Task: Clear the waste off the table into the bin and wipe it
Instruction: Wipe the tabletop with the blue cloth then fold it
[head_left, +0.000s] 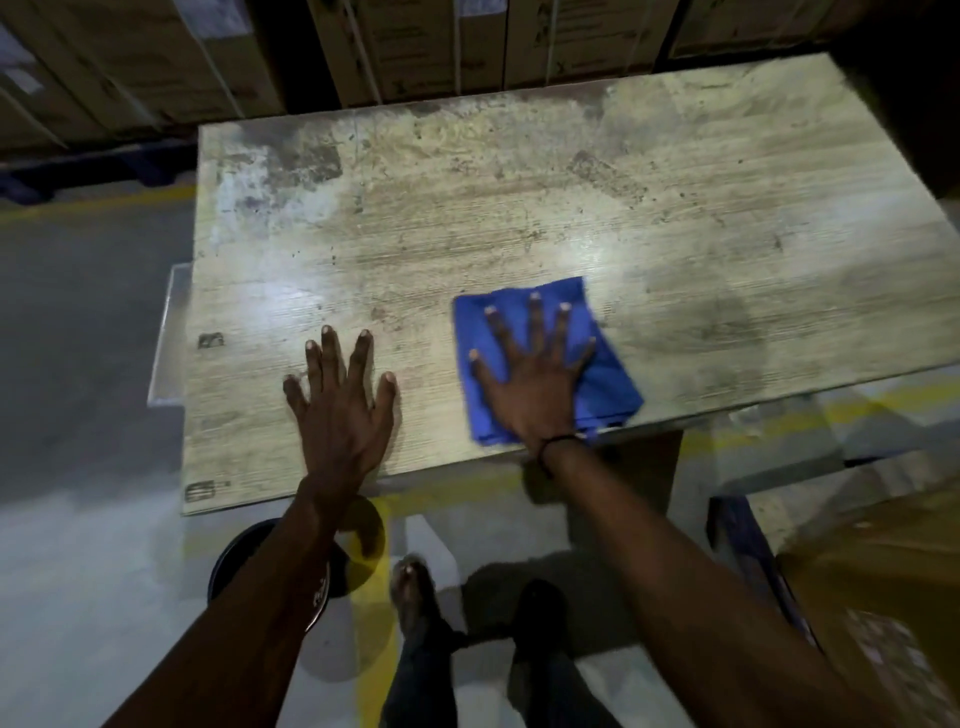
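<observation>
My right hand (535, 384) is flat on the blue cloth (602, 364), fingers spread wide and pressing it down near the front edge of the stained counter (519, 197). Left hand (340, 410) lies open on the bare wood beside it, holding nothing. The dark bin (244, 558) sits on the floor below the counter's front edge.

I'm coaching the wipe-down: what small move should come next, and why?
Probably slide the blue cloth away from the near edge toward the far side. The right hand presses it flat, the left hand braces on the table, and stains remain farther back.
</observation>
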